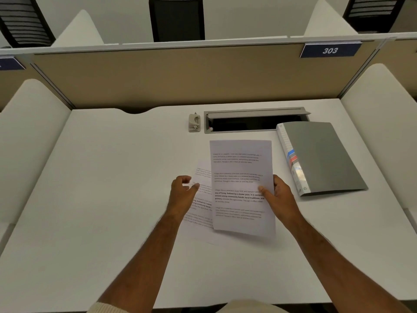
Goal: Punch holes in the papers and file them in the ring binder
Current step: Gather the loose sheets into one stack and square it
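Note:
A printed sheet of paper (pixel 241 172) is lifted off the white desk (pixel 101 188), and my right hand (pixel 279 197) pinches its right edge with the thumb on top. A second printed sheet (pixel 200 211) lies flat on the desk beneath it, skewed to the left. My left hand (pixel 182 195) hovers over that lower sheet with loosely curled fingers and holds nothing. A closed grey ring binder (pixel 325 154) lies to the right of the papers. A small grey hole punch (pixel 194 123) stands at the back of the desk.
An open cable tray slot (pixel 255 123) sits in the desk behind the papers, next to the punch. A beige partition (pixel 180 80) with a "303" label (pixel 330 50) closes the back. White side dividers flank the desk. Office chairs stand beyond.

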Tool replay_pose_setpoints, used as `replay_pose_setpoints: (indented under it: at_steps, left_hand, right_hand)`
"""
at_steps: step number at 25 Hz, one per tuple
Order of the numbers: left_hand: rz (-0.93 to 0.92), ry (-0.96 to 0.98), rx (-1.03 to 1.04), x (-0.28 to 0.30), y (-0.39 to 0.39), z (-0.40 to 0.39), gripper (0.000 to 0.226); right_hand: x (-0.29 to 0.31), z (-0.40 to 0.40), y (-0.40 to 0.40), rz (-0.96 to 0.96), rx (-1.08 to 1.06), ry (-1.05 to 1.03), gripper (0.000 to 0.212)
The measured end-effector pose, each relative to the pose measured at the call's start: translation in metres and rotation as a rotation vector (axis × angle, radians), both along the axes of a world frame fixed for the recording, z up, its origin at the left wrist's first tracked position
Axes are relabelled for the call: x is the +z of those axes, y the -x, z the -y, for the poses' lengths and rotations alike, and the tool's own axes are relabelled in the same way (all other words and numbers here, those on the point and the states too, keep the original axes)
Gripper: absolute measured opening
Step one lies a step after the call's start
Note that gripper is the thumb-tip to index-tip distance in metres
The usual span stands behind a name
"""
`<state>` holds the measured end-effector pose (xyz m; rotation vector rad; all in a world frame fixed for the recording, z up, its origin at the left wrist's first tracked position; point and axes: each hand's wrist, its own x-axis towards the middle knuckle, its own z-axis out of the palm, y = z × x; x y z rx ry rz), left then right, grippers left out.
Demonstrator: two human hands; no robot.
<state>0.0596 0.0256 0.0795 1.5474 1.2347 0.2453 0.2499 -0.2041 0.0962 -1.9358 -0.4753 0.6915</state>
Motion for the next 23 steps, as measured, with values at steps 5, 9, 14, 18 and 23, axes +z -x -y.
replay_pose_setpoints:
  at_steps: [5,9,14,18,23]
  left_hand:
    - [-0.171,-0.057,0.024,-0.027,-0.003,-0.011,0.059]
    - [-0.266,-0.054,0.025,-0.045,-0.007,-0.013,0.074]
    - [-0.402,-0.155,-0.018,-0.053,-0.019,-0.006,0.087]
    - [-0.501,-0.242,-0.056,-0.052,-0.028,0.004,0.099]
    - [-0.550,-0.343,-0.062,-0.053,-0.032,0.017,0.097]
  right_hand:
    - [-0.016,0.021,-0.013,-0.041,-0.049,0.061,0.031]
    - [-0.032,0.037,-0.023,-0.093,-0.075,0.100,0.032]
    - [-0.043,0.047,-0.032,-0.108,-0.089,0.156,0.031]
    - [-0.052,0.052,-0.038,-0.130,-0.101,0.156,0.034]
    - [-0.051,0.054,-0.047,-0.179,-0.153,0.106,0.031]
